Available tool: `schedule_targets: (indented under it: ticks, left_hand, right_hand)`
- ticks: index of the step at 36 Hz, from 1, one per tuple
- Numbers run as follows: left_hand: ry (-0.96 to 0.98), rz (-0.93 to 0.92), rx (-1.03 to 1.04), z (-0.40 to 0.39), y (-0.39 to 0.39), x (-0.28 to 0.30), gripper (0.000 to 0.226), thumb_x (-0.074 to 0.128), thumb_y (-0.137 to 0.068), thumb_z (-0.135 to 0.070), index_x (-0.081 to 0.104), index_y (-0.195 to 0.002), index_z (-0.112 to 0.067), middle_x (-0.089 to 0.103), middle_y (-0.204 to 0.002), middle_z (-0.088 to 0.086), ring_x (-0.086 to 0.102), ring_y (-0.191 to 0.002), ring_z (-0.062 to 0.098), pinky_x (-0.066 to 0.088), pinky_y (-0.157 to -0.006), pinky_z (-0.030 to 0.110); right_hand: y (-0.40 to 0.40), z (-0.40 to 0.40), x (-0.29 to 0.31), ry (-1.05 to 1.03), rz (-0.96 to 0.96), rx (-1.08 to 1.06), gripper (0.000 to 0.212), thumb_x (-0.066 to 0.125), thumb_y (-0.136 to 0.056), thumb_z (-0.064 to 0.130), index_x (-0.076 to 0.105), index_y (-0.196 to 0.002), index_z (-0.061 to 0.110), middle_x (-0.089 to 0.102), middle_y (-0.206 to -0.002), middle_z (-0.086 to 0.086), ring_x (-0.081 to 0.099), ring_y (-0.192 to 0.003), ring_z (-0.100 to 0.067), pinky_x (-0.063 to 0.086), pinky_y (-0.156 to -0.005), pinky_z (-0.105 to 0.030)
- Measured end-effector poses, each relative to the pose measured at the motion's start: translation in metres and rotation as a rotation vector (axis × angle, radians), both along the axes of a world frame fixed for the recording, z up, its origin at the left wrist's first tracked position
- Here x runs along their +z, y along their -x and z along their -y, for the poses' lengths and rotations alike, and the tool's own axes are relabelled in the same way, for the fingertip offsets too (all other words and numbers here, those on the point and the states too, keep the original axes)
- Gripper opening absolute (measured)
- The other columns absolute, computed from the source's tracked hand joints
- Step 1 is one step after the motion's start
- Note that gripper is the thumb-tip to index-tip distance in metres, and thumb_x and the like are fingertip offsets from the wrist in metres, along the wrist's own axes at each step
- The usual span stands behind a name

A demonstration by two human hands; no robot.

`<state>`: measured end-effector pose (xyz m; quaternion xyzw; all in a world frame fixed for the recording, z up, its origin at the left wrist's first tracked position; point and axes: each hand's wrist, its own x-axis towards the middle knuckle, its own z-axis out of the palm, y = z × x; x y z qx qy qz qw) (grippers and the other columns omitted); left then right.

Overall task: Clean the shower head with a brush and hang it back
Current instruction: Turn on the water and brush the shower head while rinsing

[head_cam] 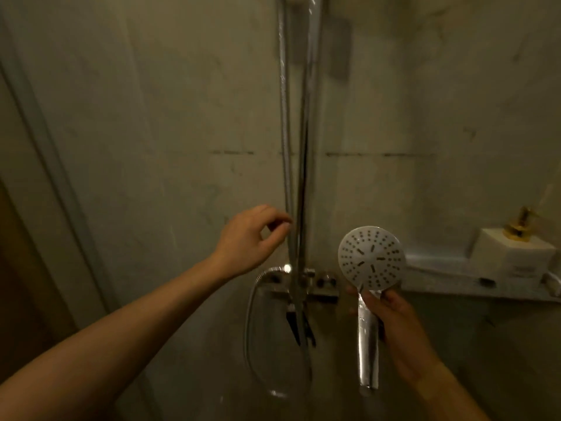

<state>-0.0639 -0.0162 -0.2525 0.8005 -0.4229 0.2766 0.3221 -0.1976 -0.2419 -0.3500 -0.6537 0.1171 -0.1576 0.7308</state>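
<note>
The shower head [372, 259] has a round white face with small nozzles and a chrome handle, and it faces me at the lower right. My right hand [397, 326] grips that handle from the right side. My left hand [249, 238] is raised at the centre, fingers curled and pinched at the chrome hose [285, 141] that hangs beside the vertical shower rail [305, 165]. No brush is visible.
A chrome mixer tap [303, 279] sits on the wall below my left hand, with the hose looping down from it. A ledge [449, 278] at right carries a white soap dispenser [513, 253] with a gold pump. A door frame runs along the left.
</note>
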Motion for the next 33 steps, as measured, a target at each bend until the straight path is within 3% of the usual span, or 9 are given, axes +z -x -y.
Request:
schedule_targets:
  ticks: [4, 7, 13, 21, 26, 30, 33]
  left_hand:
    - [0.038, -0.005, 0.025, -0.027, -0.021, 0.045, 0.031, 0.051, -0.088, -0.039, 0.068, -0.103, -0.018, 0.066, -0.088, -0.004, 0.06, -0.083, 0.006, 0.051, -0.075, 0.03]
    - [0.07, -0.019, 0.055, -0.038, -0.036, 0.08, 0.039, 0.049, -0.084, -0.046, 0.069, -0.102, -0.019, 0.068, -0.088, -0.002, 0.062, -0.082, 0.01, 0.052, -0.076, 0.031]
    - [0.086, -0.055, 0.042, -0.046, -0.067, 0.152, 0.022, 0.06, -0.09, -0.031, 0.066, -0.107, -0.019, 0.065, -0.091, -0.001, 0.062, -0.081, 0.014, 0.053, -0.078, 0.032]
    - [0.274, -0.163, -0.044, -0.02, -0.103, 0.244, 0.033, 0.058, -0.091, -0.033, 0.061, -0.119, -0.017, 0.064, -0.108, 0.006, 0.058, -0.094, 0.016, 0.046, -0.08, 0.028]
    - [0.292, -0.298, -0.094, 0.01, -0.105, 0.274, 0.045, 0.056, -0.092, -0.032, 0.054, -0.131, -0.01, 0.06, -0.129, 0.009, 0.056, -0.116, 0.022, 0.044, -0.103, 0.038]
    - [0.36, -0.349, -0.145, 0.035, -0.101, 0.278, 0.028, 0.055, -0.093, -0.022, 0.065, -0.117, -0.012, 0.068, -0.113, 0.008, 0.062, -0.105, 0.023, 0.048, -0.097, 0.036]
    - [0.499, -0.397, -0.13, 0.048, -0.115, 0.277, 0.025, 0.058, -0.085, -0.029, 0.072, -0.101, -0.016, 0.073, -0.099, 0.005, 0.067, -0.096, 0.024, 0.052, -0.093, 0.043]
  right_hand:
    - [-0.019, -0.013, 0.052, 0.054, 0.125, -0.024, 0.024, 0.055, -0.092, 0.019, 0.062, -0.115, 0.022, 0.075, -0.105, 0.004, 0.069, -0.093, -0.017, 0.05, -0.07, -0.031]
    - [-0.033, -0.019, 0.092, 0.086, 0.193, -0.039, 0.022, 0.053, -0.093, 0.019, 0.061, -0.114, 0.02, 0.075, -0.105, 0.002, 0.071, -0.089, -0.024, 0.053, -0.072, -0.036]
    - [-0.057, -0.034, 0.163, 0.148, 0.318, -0.13, 0.022, 0.055, -0.093, 0.02, 0.062, -0.114, 0.017, 0.075, -0.103, 0.001, 0.07, -0.088, -0.027, 0.055, -0.077, -0.044]
    - [-0.068, -0.046, 0.223, 0.164, 0.387, -0.187, 0.023, 0.055, -0.093, 0.018, 0.061, -0.115, 0.013, 0.075, -0.104, -0.002, 0.068, -0.079, -0.022, 0.05, -0.058, -0.029]
    - [-0.068, -0.044, 0.238, 0.157, 0.398, -0.204, 0.021, 0.055, -0.093, 0.016, 0.06, -0.113, 0.011, 0.074, -0.106, -0.005, 0.068, -0.077, -0.02, 0.05, -0.059, -0.03]
    - [-0.066, -0.037, 0.24, 0.153, 0.386, -0.2, 0.018, 0.054, -0.094, 0.016, 0.061, -0.109, 0.012, 0.074, -0.105, -0.003, 0.067, -0.084, -0.024, 0.051, -0.065, -0.033]
    - [-0.064, -0.031, 0.238, 0.161, 0.377, -0.206, 0.019, 0.054, -0.094, 0.016, 0.062, -0.11, 0.01, 0.074, -0.104, -0.002, 0.068, -0.082, -0.023, 0.05, -0.063, -0.033]
